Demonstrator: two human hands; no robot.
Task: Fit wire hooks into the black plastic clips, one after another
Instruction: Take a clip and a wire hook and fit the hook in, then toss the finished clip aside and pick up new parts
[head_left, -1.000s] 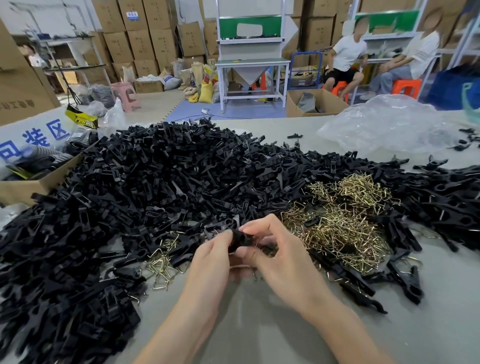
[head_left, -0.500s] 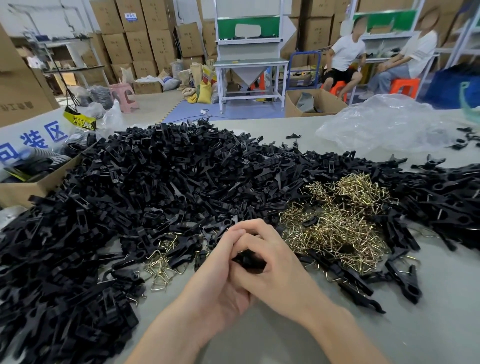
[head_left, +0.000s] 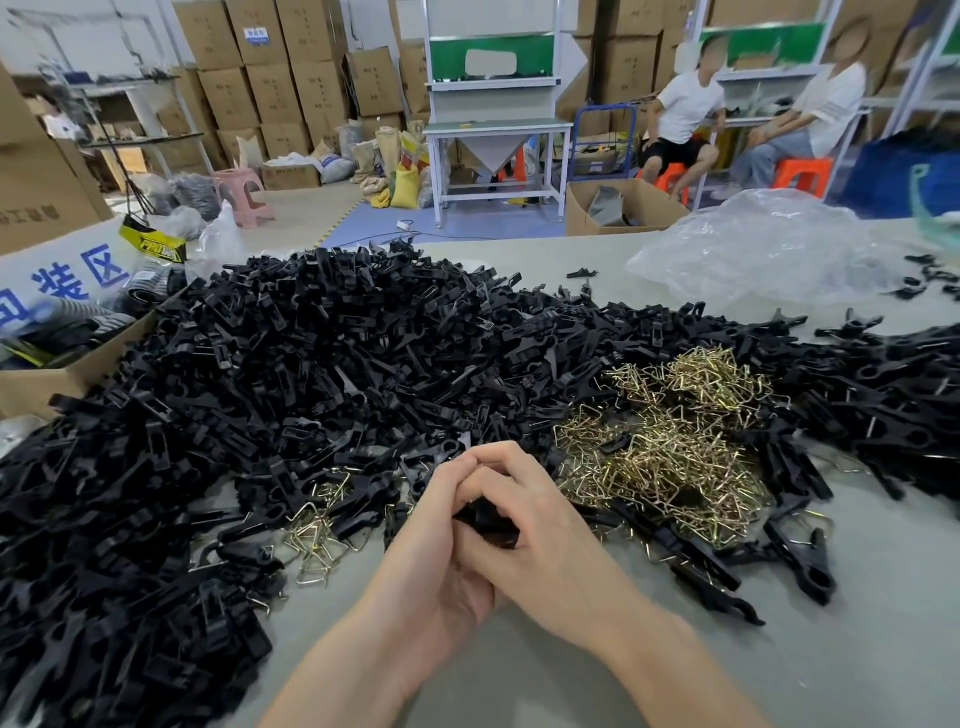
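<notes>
Head: grey bundle (head_left: 605, 205) in cardboard box (head_left: 657, 202)

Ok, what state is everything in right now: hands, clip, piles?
left hand, grips the black clip.
right hand, grips the same clip, fingers curled over it.
black clip, held between both hands, mostly hidden; hook unseen.
clip pile, loose heap.
wire hooks, loose heap.
plastic bag, crumpled.

Held black clip (head_left: 488, 522) mostly hidden between left grip (head_left: 439, 540) and right grip (head_left: 550, 535); only dark sliver shows. Wire hook inside it: cannot tell. Both forearms cut off at bottom edge. Clip pile (head_left: 311, 374) cut off at left and right edges. Cardboard box (head_left: 62, 374) cut off at left; contents blurred.
</notes>
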